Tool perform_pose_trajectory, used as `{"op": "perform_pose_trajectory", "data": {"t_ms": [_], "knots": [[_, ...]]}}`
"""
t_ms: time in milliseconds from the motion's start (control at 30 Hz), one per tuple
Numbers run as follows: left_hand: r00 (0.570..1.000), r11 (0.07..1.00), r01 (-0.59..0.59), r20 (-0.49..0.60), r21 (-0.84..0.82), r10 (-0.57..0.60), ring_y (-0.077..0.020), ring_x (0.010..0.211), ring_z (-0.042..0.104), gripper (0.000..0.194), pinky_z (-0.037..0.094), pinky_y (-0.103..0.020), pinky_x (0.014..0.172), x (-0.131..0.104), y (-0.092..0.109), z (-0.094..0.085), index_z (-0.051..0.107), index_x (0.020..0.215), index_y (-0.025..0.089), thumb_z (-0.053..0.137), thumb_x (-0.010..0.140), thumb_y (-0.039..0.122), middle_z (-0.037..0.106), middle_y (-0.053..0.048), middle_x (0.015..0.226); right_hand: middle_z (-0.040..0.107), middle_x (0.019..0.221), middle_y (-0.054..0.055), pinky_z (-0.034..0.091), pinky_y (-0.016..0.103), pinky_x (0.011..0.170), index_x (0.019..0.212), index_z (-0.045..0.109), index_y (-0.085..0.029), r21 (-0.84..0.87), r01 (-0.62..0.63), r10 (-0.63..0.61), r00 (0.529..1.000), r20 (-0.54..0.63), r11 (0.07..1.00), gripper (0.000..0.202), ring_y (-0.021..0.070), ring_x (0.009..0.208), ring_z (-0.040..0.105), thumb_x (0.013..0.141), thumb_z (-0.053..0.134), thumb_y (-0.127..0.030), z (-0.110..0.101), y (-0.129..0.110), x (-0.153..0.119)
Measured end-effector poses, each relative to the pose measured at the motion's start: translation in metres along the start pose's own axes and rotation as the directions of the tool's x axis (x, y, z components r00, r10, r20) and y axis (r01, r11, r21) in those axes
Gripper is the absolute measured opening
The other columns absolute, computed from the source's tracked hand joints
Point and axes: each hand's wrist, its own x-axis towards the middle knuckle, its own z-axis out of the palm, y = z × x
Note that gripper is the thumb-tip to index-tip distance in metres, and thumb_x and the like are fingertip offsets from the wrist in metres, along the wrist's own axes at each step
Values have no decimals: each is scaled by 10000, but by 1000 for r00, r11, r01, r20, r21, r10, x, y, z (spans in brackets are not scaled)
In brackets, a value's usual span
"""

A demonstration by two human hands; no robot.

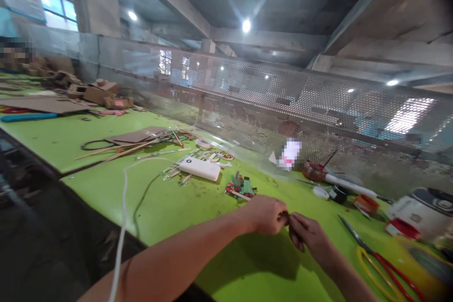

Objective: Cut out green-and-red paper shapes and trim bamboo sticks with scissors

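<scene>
Over the green table [170,203], my left hand [267,214] is curled closed, its fingers mostly turned away from view. Touching or almost touching it, my right hand [306,232] is pinched closed at the left hand's finger side. Whatever either hand holds is too small or hidden to make out. Just behind the left hand lies a small green and red piece [241,186]. A white power bank [200,168] with a white cable [124,188] rests farther left, on thin sticks and scraps.
Scissors [370,251] with yellow and red handles lie at right, near a yellow tape roll [421,264] and a white device [421,212]. A lit phone [290,155] leans on the perforated screen [247,99]. Cardboard pieces [101,92] sit far left.
</scene>
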Motion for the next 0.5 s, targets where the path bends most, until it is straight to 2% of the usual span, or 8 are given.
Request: {"op": "perform_pose_trajectory", "data": {"t_ms": [100, 233, 367, 500], "knots": [[999, 1000, -20, -25, -15, 19, -236, 799, 636, 205, 419, -293, 614, -4, 0, 1, 635, 884, 194, 481, 825, 316, 689, -86, 893, 468, 477, -47, 295, 223, 424, 731, 524, -162, 19, -18, 18, 1000, 26, 1000, 449, 81, 396, 384, 805, 492, -603, -1, -2, -2], [997, 998, -67, -25, -18, 67, -199, 776, 632, 261, 406, -262, 608, -5, -2, 4, 644, 837, 183, 424, 877, 317, 687, -71, 852, 387, 398, -76, 243, 218, 415, 668, 498, -173, 27, -17, 19, 998, -63, 1000, 438, 65, 361, 306, 818, 495, -584, -3, 0, -4], [997, 998, -60, -51, 36, 62, -182, 710, 620, 326, 378, -260, 572, -3, -6, 6, 648, 781, 176, 405, 895, 361, 686, -65, 793, 388, 396, -77, 247, 215, 414, 663, 530, -158, 12, -40, 41, 990, -132, 999, 449, 59, 358, 311, 775, 550, -593, -6, 5, -3], [997, 999, -44, -61, 28, 46, -187, 694, 617, 335, 364, -269, 554, -3, -9, 11, 654, 808, 176, 400, 896, 376, 681, -78, 781, 383, 390, -74, 227, 211, 381, 649, 549, -155, 27, -56, 61, 971, -233, 998, 471, 59, 343, 301, 736, 571, -618, -3, 9, 0]]}}
